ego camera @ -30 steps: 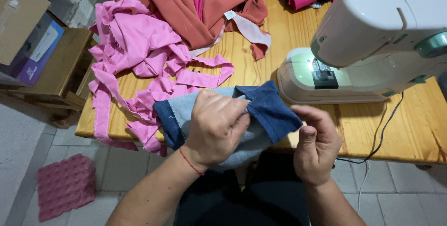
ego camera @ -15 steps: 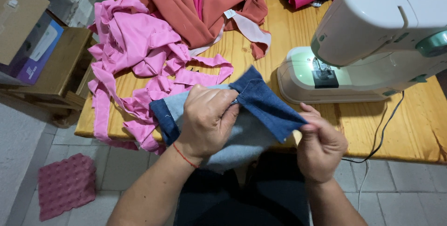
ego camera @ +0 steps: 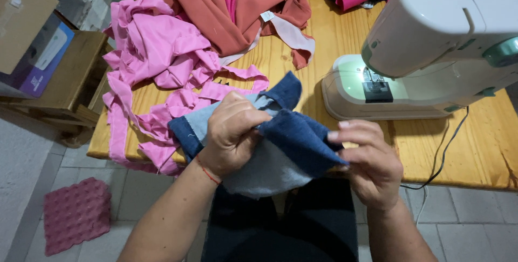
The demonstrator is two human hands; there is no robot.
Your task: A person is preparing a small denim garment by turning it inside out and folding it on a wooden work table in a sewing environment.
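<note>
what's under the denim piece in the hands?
Under the denim piece only dark clothing on the lap and floor tiles show. Left hand and right hand cover parts; the table edge behind it is hidden.

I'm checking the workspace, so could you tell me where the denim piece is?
In the head view, the denim piece is held between the left hand and right hand, just front-left of the sewing machine.

Your hands, left (ego camera: 232,135) and right (ego camera: 369,162), hold the cloth piece (ego camera: 291,143) at the near edge of the surface (ego camera: 345,35). The sewing machine (ego camera: 431,41) sits behind it to your right, the fabric pile (ego camera: 178,51) to your left. An egg tray (ego camera: 75,213) lies on the floor at lower left.
</note>
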